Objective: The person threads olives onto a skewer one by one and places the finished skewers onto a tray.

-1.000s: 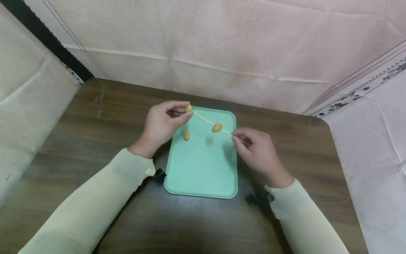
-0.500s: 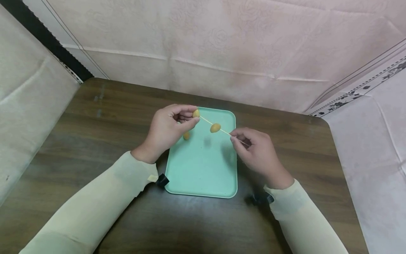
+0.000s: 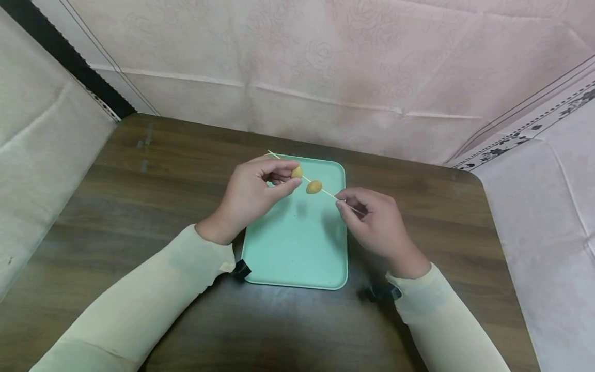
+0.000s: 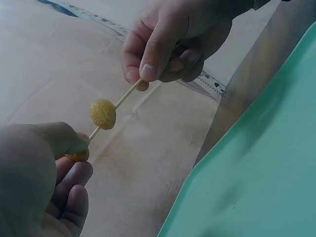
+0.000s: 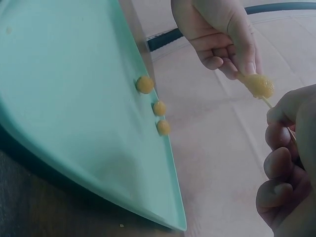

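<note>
Over the tray, my right hand (image 3: 374, 222) grips one end of a thin wooden skewer (image 3: 328, 195) between thumb and fingers. A wrinkled yellow oval fruit (image 3: 314, 187) sits threaded midway along it. My left hand (image 3: 251, 194) pinches a second yellow fruit (image 3: 297, 172) that is on the skewer, and the skewer's far tip sticks out past that hand. In the left wrist view, the threaded fruit (image 4: 103, 114) hangs between both hands, while fingers partly cover the pinched one (image 4: 79, 155).
A mint-green tray (image 3: 297, 253) lies on the dark wooden table (image 3: 139, 217). Three loose yellow fruits, one of them a larger fruit (image 5: 144, 84), lie along its edge in the right wrist view. Pale cloth (image 3: 302, 62) hangs behind the table.
My left hand has slid its fruit down the skewer toward the right hand, and the skewer tip now shows beyond it. The right hand has barely moved.
</note>
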`<state>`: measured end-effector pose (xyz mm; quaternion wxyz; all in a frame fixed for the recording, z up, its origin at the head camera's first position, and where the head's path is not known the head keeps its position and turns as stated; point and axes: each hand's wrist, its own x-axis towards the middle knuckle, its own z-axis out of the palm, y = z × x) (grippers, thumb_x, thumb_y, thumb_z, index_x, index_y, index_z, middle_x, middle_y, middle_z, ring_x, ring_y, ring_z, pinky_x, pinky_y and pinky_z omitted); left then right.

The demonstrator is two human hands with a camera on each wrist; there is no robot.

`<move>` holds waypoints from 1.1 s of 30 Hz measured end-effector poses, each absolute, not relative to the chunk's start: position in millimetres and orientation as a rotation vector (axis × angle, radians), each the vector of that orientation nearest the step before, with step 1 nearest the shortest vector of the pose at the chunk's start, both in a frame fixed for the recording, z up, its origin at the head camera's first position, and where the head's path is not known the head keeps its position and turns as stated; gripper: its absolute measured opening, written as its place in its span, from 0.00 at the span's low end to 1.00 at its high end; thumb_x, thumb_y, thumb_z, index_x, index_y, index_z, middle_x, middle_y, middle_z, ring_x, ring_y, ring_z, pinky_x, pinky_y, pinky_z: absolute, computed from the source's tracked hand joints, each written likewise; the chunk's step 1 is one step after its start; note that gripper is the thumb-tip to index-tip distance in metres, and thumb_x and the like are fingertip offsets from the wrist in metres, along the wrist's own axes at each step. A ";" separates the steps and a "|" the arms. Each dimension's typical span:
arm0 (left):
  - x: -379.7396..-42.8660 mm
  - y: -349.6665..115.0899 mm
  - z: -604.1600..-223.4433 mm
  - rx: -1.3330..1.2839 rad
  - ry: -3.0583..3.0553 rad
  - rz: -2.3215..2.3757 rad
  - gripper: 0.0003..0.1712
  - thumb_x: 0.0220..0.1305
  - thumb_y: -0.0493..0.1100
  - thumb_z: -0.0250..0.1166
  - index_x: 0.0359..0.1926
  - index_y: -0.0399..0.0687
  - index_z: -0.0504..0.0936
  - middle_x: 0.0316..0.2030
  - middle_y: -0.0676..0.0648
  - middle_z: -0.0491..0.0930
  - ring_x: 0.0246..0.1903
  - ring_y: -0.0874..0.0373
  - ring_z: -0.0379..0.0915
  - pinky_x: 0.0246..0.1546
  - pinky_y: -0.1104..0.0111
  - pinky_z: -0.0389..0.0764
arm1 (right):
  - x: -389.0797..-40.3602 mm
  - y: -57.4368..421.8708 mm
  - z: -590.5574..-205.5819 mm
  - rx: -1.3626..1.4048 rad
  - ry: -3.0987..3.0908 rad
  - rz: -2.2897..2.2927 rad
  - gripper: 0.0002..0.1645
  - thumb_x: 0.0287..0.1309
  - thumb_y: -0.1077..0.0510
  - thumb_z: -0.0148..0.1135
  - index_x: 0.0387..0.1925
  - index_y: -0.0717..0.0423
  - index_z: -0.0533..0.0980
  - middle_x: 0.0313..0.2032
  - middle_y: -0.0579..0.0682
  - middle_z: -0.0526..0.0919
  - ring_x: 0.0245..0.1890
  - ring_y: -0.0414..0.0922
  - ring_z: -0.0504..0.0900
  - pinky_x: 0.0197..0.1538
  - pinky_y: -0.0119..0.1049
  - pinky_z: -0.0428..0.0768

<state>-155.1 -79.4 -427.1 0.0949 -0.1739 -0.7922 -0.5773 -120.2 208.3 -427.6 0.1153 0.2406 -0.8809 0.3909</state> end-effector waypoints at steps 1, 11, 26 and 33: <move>-154.6 -79.0 -427.2 -0.524 -2.347 -1.706 0.16 0.67 0.42 0.84 0.55 0.52 0.96 0.41 0.55 0.92 0.40 0.65 0.87 0.47 0.66 0.92 | -120.1 208.2 -427.4 0.706 -2.581 1.145 0.06 0.72 0.63 0.75 0.48 0.58 0.90 0.32 0.44 0.90 0.30 0.40 0.80 0.40 0.22 0.82; -149.2 -75.9 -425.4 -0.574 -2.379 -1.640 0.17 0.67 0.42 0.84 0.56 0.52 0.97 0.39 0.56 0.91 0.42 0.64 0.85 0.45 0.71 0.88 | -118.7 207.2 -425.3 0.715 -2.592 1.113 0.06 0.72 0.62 0.75 0.48 0.56 0.90 0.31 0.44 0.89 0.29 0.40 0.79 0.37 0.25 0.82; -146.5 -74.1 -429.0 -0.629 -2.381 -1.638 0.19 0.68 0.38 0.82 0.59 0.48 0.95 0.46 0.51 0.93 0.44 0.61 0.90 0.50 0.66 0.91 | -118.7 206.3 -427.0 0.653 -2.628 1.098 0.06 0.73 0.60 0.74 0.48 0.55 0.89 0.28 0.44 0.84 0.28 0.41 0.77 0.33 0.30 0.80; -147.2 -74.0 -431.4 -0.676 -2.371 -1.709 0.23 0.69 0.34 0.80 0.64 0.46 0.92 0.51 0.48 0.91 0.45 0.58 0.91 0.52 0.63 0.93 | -119.8 205.2 -425.2 0.582 -2.652 1.120 0.08 0.73 0.59 0.73 0.50 0.54 0.90 0.26 0.43 0.80 0.27 0.42 0.77 0.31 0.31 0.79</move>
